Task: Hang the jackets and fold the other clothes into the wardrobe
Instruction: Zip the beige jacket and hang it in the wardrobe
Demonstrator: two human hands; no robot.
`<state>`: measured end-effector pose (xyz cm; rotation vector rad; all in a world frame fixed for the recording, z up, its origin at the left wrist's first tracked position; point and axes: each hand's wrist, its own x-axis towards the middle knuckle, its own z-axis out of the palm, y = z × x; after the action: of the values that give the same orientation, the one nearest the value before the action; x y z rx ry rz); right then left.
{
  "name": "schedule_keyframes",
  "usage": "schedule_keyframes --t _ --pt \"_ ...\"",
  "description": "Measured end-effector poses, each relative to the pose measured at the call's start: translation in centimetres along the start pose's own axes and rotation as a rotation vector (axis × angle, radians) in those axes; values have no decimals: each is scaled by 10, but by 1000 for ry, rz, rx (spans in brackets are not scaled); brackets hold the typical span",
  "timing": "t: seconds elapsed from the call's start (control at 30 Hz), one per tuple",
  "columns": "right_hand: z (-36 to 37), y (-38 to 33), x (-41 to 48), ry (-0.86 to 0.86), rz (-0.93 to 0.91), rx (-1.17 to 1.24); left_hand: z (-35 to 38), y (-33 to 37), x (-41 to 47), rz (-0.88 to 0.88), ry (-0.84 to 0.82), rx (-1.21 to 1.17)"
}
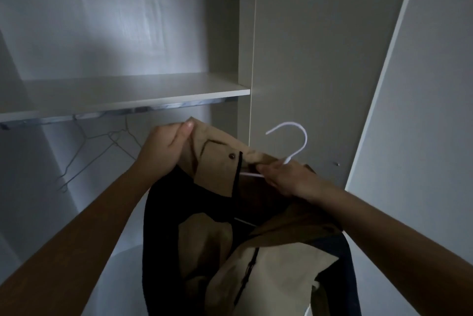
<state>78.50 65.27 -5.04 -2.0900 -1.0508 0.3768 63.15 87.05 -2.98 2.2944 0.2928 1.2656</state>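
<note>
Facing an open wardrobe [115, 21], door [422, 110] swung out to the right. Across it, a white shelf [128, 93], with a metal rail [128, 110] just beneath.

Held up in front, lower than the rail: a beige and black jacket [268, 264], its bulk hanging down between the forearms. On the rail to the left, a few bare wire hangers [102, 151], well apart from the jacket.

Poking up out of the jacket's neck is the hook of a white hanger [304, 139], open side turned left, not yet on the rail.

Looks like the hanging step, with the jacket being settled on its hanger. To follow, probably: lift the hook up and over the rail, clear of the wire ones, without letting the collar slide off.

Left hand [163, 151] pinching the collar's upper corner between thumb and curled fingers. Right hand [284, 177] curled round the hanger's neck just below the hook, gripping cloth along with it, fingertips partly hidden in the fold.
</note>
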Motion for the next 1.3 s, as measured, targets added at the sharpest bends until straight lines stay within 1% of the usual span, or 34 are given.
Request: schedule_keyframes --t 0.03,0.07,0.1,0.17,0.23,0.33,0.43,0.47,0.53,0.57,0.63,0.7,0.77,0.83,0.87,0.93,0.97,1.0,1.03,1.13,1.17,1.23,1.3 --pt "-6 -6 2 -30 9 90 5 3 -4 42 -22 34" --pt "-11 -11 4 -66 16 148 10 5 -9 74 -9 44" --pt "-15 -14 4 -93 6 162 16 7 -12 88 17 29" --pt "-21 -22 3 -127 -36 142 24 13 -14 33 18 -16" --pt "-27 -28 2 -137 -56 165 31 17 -14 -21 -57 -37" --pt "-30 -33 0 -102 -106 151 34 13 -17 65 -113 20" --pt "-30 -36 -1 1 -171 146 29 -2 -23 46 -140 48" --pt "-32 -37 -1 35 -184 144 26 -8 -25 55 -166 102" --pt "-35 -42 0 68 -191 127 21 -15 -30 130 -190 211" --pt "-35 -45 1 69 -190 94 20 -17 -31 176 -166 215" --pt "-32 -54 4 48 -192 -54 25 -12 -31 235 -101 179" --pt "-30 -64 9 47 -204 -205 36 -4 -27 204 -79 166" --pt "-31 -68 14 72 -206 -268 44 -2 -23 118 -95 187" --pt "-36 -64 16 72 -188 -227 45 -6 -28 54 -58 189" --pt "-37 -61 16 58 -179 -181 44 -6 -35 40 5 193" --pt "-36 -53 15 41 -164 -95 45 -4 -56 73 156 179" --pt "-34 -50 15 41 -154 -64 48 -4 -68 101 172 161" --pt "-32 -49 17 47 -142 -46 53 -3 -82 107 119 126" --pt "-29 -48 18 58 -130 -42 60 -4 -94 54 19 73" --pt "-21 -50 22 92 -89 -27 88 -8 -128 -327 -356 -72" --pt "-19 -51 23 97 -78 -17 98 -10 -136 -458 -455 -154" --pt "-14 -55 24 114 -64 -25 114 -9 -143 -727 -627 -395" --pt "-10 -60 26 141 -61 -50 124 -7 -141 -920 -739 -532"
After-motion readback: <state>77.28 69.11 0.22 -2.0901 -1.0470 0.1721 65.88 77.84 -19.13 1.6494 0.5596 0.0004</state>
